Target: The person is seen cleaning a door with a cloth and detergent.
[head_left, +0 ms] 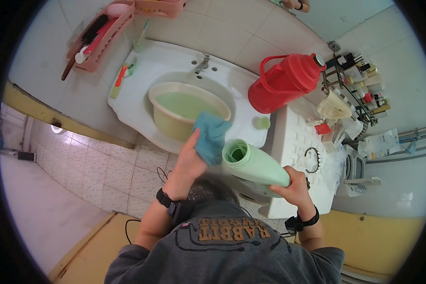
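- My left hand (190,158), near the centre of the frame, is closed on a blue cloth (211,138), pinching it between the thumb and the fingers.
- My right hand (294,187), to the right of the centre and lower, is gripping a pale green bottle (262,170) around its bottom part.
- The bottle is tilted, and its wide mouth points to the upper left of the frame. The cloth is just beside this mouth; I cannot tell if they touch.
- Behind the cloth, in the upper middle, a pale basin (168,122) with greenish-looking water is standing in the white sink (168,54), below the faucet (202,64).
- A small green cap (262,123) lies on the sink's right side, near a red thermos (286,84).
- In the upper left of the frame, a pink basket (98,60) holds a hairbrush (93,29).
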Tool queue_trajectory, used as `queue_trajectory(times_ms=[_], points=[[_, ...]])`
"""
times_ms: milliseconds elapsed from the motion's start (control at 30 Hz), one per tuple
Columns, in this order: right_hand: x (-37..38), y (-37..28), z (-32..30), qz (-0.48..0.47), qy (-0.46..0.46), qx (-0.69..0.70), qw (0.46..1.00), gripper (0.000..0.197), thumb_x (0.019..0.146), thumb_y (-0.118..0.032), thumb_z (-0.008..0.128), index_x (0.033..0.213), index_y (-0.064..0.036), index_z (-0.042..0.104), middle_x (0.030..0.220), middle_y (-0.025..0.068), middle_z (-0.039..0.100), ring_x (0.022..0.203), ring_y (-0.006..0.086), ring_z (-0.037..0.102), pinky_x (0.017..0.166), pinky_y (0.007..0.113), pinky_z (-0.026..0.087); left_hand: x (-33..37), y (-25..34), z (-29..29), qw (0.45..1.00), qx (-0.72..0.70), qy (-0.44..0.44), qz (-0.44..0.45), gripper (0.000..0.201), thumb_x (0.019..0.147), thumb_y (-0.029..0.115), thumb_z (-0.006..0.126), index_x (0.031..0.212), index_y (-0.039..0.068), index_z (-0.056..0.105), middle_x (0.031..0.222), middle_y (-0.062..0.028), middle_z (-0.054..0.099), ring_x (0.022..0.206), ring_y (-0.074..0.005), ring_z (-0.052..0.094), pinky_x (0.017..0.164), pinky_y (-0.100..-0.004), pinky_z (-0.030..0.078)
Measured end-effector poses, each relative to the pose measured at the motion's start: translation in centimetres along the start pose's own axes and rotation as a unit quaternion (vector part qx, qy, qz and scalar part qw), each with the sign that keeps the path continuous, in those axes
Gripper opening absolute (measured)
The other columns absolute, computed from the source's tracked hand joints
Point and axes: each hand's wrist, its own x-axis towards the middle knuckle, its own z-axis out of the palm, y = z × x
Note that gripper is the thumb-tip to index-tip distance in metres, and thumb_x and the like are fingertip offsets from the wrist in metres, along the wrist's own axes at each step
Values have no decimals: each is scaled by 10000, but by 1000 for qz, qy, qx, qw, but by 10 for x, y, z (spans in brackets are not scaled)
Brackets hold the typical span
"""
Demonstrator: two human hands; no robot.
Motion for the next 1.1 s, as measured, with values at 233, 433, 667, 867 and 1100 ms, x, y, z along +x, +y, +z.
queue_trajectory(times_ms=[233, 433, 667, 867, 1100], points=[[-2, -30, -6, -25, -8, -138, 990, 411, 623, -298, 765, 790, 5, 544, 632, 150, 580, 578, 282, 596, 539, 326, 460, -7, -2, 10, 994, -51, -83, -46, 494, 935, 296, 340, 1359, 57, 255, 1366, -115, 356, 1212, -246, 393, 1014, -381, 307], [0, -42, -10, -45, -22, -209, 977, 434, 647, -359, 743, 774, -8, 522, 592, 172, 553, 572, 353, 578, 514, 378, 456, -10, -6, 8, 993, -60, -84, -56, 493, 937, 291, 329, 1349, 29, 265, 1366, -131, 352, 1239, -262, 364, 1035, -389, 274], [3, -51, -11, -62, -30, -239, 968, 426, 654, -356, 736, 761, -9, 514, 585, 177, 541, 561, 367, 562, 506, 394, 448, -11, -6, 5, 993, -71, -71, -62, 481, 941, 279, 314, 1343, 17, 277, 1361, -135, 360, 1243, -265, 360, 1038, -388, 271], [6, -57, -12, -55, -37, -253, 965, 426, 658, -356, 733, 756, -5, 514, 609, 184, 550, 581, 369, 567, 513, 395, 452, -7, -6, 2, 992, -93, -55, -67, 497, 915, 290, 392, 1318, 14, 302, 1342, -170, 370, 1207, -285, 391, 1021, -386, 288], [8, -58, -14, -60, -40, -271, 960, 429, 658, -361, 730, 758, -3, 516, 629, 192, 558, 592, 373, 569, 521, 399, 454, -5, -7, -1, 991, -95, -62, -77, 469, 934, 290, 343, 1312, 13, 335, 1333, -133, 402, 1209, -260, 405, 1024, -381, 294]])
